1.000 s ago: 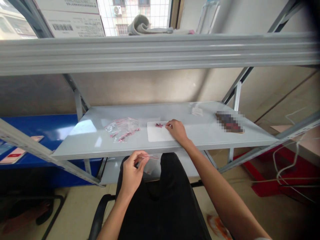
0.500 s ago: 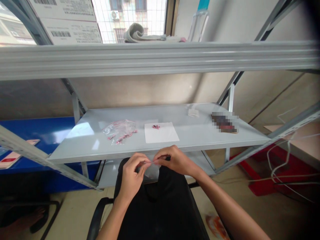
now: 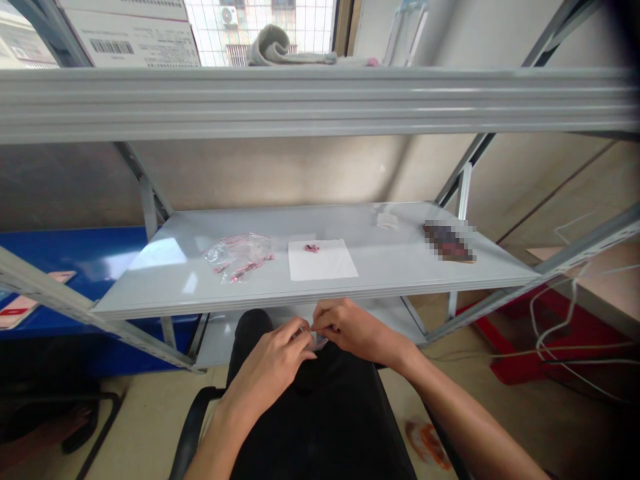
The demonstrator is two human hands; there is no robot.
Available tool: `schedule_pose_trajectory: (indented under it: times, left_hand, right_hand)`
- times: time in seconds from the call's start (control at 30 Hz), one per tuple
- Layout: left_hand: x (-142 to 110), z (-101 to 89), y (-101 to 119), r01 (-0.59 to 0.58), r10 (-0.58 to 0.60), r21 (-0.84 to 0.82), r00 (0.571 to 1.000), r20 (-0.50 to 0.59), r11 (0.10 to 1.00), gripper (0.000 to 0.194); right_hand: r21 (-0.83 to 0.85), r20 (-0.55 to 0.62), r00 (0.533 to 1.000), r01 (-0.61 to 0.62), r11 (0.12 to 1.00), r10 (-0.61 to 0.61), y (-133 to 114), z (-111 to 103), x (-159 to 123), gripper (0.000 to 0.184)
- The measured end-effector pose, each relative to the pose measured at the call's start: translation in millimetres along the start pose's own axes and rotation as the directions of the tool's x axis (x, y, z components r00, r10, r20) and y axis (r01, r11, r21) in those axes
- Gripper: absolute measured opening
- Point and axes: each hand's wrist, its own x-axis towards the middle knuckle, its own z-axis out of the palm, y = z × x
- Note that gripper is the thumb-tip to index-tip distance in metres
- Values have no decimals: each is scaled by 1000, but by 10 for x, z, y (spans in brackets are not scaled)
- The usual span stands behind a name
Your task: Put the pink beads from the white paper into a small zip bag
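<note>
Over my lap, a small clear plastic bag (image 3: 317,342) is held between both hands. My left hand (image 3: 277,357) is closed around its left side, fingers curled and covering much of it. My right hand (image 3: 350,328) pinches the bag's upper right edge between thumb and fingertips. Beyond the hands, on the grey shelf, a white sheet of paper (image 3: 325,267) carries a little cluster of pink and dark pieces (image 3: 312,249). To its left lies a pile of clear plastic bags (image 3: 240,257) with pink edges and some pink pieces among them.
The grey shelf (image 3: 160,283) has its front edge just past my hands, with another shelf beam (image 3: 320,103) above. A pixelated object (image 3: 449,241) and a small white packet (image 3: 387,221) lie to the right. Cables (image 3: 543,333) hang at far right; a blue surface (image 3: 100,257) is at left.
The bag hung below both pinching hands before; now my left hand has turned over and wrapped around it. Both hands sit slightly lower and further right. The view has tilted down a little.
</note>
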Motion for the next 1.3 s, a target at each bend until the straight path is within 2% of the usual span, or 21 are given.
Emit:
schedule_pose_trajectory:
  times: [0.13,0.17,0.23,0.3,0.37,0.43,0.53,0.67,0.77,0.87,0.93,0.97,1.03,1.1,1.2,1.3]
  left_hand:
    - [-11,4,-93,30,-37,-83,996,-84,996,19]
    - [-13,15,-120,33,-45,-105,992,-114,994,20]
    - [-14,40,-163,30,-52,-135,986,-160,990,20]
    - [-9,62,-186,24,-50,-150,983,-176,988,20]
    - [0,79,-195,24,-52,-155,983,-178,988,22]
    - [8,91,-203,34,-62,-155,982,-179,987,25]
    - [18,112,-232,50,-79,-160,980,-183,986,27]
    - [25,165,-297,75,-119,-193,966,-229,978,13]
    - [19,212,-354,80,-135,-183,941,-310,980,5]
    - [1,233,-405,61,-115,-148,913,-392,987,13]
    - [-11,225,-428,56,-102,-119,904,-416,991,18]
    - [-15,217,-433,56,-96,-107,903,-419,993,19]
    - [-16,196,-433,60,-90,-86,907,-411,994,22]
    - [-9,181,-420,63,-85,-68,912,-401,996,22]
    - [5,193,-396,65,-80,-52,915,-394,997,22]
    - [17,238,-378,64,-80,-54,920,-385,996,21]
  right_hand:
    - [203,31,997,62,977,-69,48,-101,7,25]
    - [229,-7,999,41,973,-41,110,-145,40,23]
    - [205,-176,981,-50,977,87,302,-245,162,18]
    - [101,-394,891,-201,974,225,557,-337,349,16]
    - [9,-499,796,-391,921,343,816,-383,561,15]
    - [-12,-516,764,-459,888,388,1023,-363,750,12]
    - [-29,-523,742,-507,861,419,1195,-237,922,11]
    - [-57,-551,708,-560,827,442,1258,-77,979,15]
    - [-66,-559,702,-568,820,441,1251,-63,991,15]
    - [-68,-566,706,-554,830,425,1154,-117,958,15]
    - [-47,-556,740,-483,874,379,1005,-149,859,12]
    - [-23,-537,773,-415,910,339,905,-155,781,10]
    - [91,-468,865,-158,983,182,673,-142,585,9]
    - [159,-362,931,17,987,43,441,-102,384,9]
    - [138,-237,970,94,986,-59,199,-26,193,7]
    - [88,-162,984,92,992,-77,128,29,162,8]
